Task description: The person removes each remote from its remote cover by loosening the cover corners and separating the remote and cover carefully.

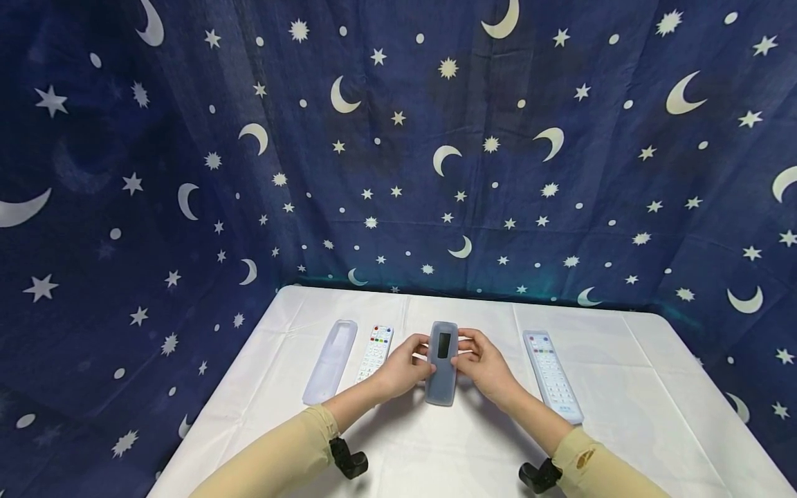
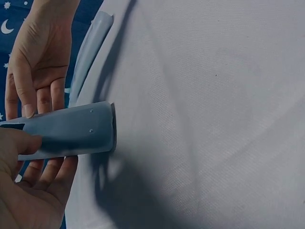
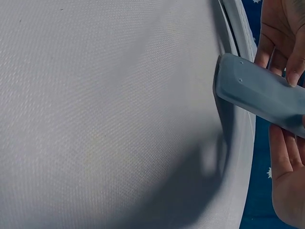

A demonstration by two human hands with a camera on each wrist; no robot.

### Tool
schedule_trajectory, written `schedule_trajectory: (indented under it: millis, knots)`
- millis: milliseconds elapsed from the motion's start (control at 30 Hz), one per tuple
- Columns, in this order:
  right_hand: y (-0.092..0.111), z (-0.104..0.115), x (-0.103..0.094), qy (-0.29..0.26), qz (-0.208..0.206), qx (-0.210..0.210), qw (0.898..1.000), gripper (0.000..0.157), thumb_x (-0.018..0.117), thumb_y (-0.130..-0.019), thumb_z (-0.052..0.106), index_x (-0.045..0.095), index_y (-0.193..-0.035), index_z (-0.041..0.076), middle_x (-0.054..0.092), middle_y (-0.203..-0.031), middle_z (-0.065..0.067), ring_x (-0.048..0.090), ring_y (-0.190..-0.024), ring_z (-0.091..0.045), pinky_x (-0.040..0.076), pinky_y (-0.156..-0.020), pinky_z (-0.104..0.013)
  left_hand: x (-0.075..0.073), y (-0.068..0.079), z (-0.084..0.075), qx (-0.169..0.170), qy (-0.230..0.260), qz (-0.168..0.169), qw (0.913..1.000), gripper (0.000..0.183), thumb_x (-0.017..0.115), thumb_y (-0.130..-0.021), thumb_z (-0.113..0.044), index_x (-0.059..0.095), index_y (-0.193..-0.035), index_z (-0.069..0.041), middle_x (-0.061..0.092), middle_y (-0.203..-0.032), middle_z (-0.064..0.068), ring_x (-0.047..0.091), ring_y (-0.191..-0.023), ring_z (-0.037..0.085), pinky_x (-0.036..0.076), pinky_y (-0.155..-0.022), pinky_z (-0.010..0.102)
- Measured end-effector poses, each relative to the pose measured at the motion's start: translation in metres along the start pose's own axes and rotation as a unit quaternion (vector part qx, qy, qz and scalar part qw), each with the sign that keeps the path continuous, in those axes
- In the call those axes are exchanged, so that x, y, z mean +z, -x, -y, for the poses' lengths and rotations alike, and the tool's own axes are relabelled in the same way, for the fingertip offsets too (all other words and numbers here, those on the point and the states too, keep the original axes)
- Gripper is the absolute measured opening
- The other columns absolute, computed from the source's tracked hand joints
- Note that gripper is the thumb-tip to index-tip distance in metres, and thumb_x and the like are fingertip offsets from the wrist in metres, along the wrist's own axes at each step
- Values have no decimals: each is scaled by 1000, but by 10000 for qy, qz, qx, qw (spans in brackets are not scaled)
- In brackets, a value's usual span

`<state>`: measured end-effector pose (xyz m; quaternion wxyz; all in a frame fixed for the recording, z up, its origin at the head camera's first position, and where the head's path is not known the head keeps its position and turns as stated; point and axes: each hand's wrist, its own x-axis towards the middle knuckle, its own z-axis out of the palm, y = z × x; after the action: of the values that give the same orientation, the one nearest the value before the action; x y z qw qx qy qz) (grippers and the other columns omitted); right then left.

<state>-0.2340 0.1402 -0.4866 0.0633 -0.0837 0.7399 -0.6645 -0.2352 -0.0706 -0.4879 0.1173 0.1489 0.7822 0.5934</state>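
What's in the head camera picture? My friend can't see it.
A left hand and right hand hold a grey-blue remote case with a dark window, over a white tablecloth. A translucent case and a white remote lie to the left, a cased white remote to the right. Behind hangs a navy moon-and-star curtain.

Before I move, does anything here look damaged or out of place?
Yes, your right sleeve: near its cuff there's what looks like a ragged hole, while the surrounding fabric looks whole. I see nothing spilled on the white table.
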Motion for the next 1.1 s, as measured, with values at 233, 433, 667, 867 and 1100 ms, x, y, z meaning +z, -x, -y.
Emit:
schedule_trajectory:
  millis: [233,433,667,867,1100]
  knots:
    - [-1,0,-1,-16,68,-157,9999,55,69,-92,-6,49,-143,0,66,-119,-22,65,-103,-26,56,-81,-24,-4,-4,-5,69,-75,-213,9997,42,68,-98,-16,55,-137,-7,60,-127,9,66,-104,21,58,-84,35]
    - [-1,1,-2,141,32,-243,9996,51,71,-91,-3,52,-138,-2,67,-116,-21,66,-100,-23,57,-80,-27,-7,-9,-17,302,133,-528,9981,46,71,-98,-21,55,-139,-9,62,-122,8,67,-103,21,57,-82,36]
    - [-4,8,-3,492,-150,-461,9976,45,74,-94,10,58,-135,2,64,-122,-17,65,-104,-24,59,-83,-28,-8,-13,-26,457,189,-661,9966,45,74,-96,-22,58,-136,-10,65,-116,5,67,-96,18,57,-78,33]
    - [-8,18,-3,937,-367,-874,9911,47,77,-94,19,59,-136,8,64,-118,-14,63,-102,-25,56,-83,-28,-7,-16,-28,406,32,-779,9961,40,76,-94,-19,61,-130,-11,67,-111,3,68,-92,16,56,-75,32]
    - [-11,23,1,1425,-601,-993,9830,37,80,-91,18,66,-123,9,69,-111,-5,65,-97,-20,54,-87,-34,-6,-16,-33,405,-141,-872,9953,34,76,-93,-16,63,-125,-10,67,-109,4,69,-93,18,55,-77,32]
